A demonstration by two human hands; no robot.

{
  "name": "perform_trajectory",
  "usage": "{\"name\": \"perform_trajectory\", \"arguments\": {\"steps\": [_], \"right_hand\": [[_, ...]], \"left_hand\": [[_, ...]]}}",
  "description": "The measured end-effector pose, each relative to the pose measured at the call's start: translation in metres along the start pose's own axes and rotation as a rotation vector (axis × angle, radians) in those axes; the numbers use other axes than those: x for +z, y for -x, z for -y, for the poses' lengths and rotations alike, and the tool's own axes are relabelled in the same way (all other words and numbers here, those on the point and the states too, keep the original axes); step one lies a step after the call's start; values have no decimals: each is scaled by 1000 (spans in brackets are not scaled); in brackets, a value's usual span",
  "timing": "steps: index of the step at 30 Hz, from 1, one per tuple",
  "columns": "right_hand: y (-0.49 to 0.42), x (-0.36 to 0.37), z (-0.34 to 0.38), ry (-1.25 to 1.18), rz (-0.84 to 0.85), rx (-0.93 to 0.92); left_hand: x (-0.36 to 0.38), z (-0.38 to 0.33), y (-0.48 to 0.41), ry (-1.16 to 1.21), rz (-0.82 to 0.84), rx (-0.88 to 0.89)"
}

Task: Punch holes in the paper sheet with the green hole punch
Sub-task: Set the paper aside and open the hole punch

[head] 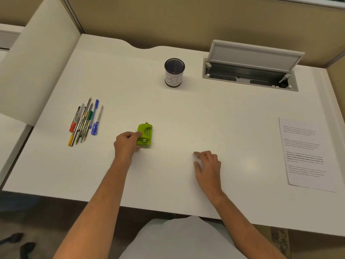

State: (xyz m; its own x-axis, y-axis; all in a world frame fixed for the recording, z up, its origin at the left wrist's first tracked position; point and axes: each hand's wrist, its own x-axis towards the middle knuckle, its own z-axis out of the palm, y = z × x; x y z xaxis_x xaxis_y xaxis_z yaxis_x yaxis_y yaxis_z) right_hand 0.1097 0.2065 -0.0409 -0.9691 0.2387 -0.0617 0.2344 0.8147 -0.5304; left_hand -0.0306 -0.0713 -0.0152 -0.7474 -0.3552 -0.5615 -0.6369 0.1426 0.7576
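Head view: my left hand (127,144) pinches the green hole punch (145,135), seemingly stiff and light, by its left side near the middle of the tabletop (186,113); my right hand (207,163) rests, fingers (198,154) relaxed, and the limp paper sheet (306,154) lies at the right edge.

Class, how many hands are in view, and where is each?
2. The left hand grips the green hole punch; the right hand is over the desk, left of the paper sheet.

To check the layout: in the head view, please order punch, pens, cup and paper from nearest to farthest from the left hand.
1. Punch, held by the left hand.
2. Pens, to the left.
3. Cup, behind, toward the right.
4. Paper, at the far right.
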Motion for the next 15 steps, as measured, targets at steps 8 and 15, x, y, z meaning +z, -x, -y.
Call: {"name": "perform_trajectory", "arguments": {"steps": [8,15], "right_hand": [[-6,4,25,-147,14,29],[-19,0,53,-293,-11,-3]], "left_hand": [[0,-17,14,515,324,-254],[-3,-28,26,921,634,-494]]}}
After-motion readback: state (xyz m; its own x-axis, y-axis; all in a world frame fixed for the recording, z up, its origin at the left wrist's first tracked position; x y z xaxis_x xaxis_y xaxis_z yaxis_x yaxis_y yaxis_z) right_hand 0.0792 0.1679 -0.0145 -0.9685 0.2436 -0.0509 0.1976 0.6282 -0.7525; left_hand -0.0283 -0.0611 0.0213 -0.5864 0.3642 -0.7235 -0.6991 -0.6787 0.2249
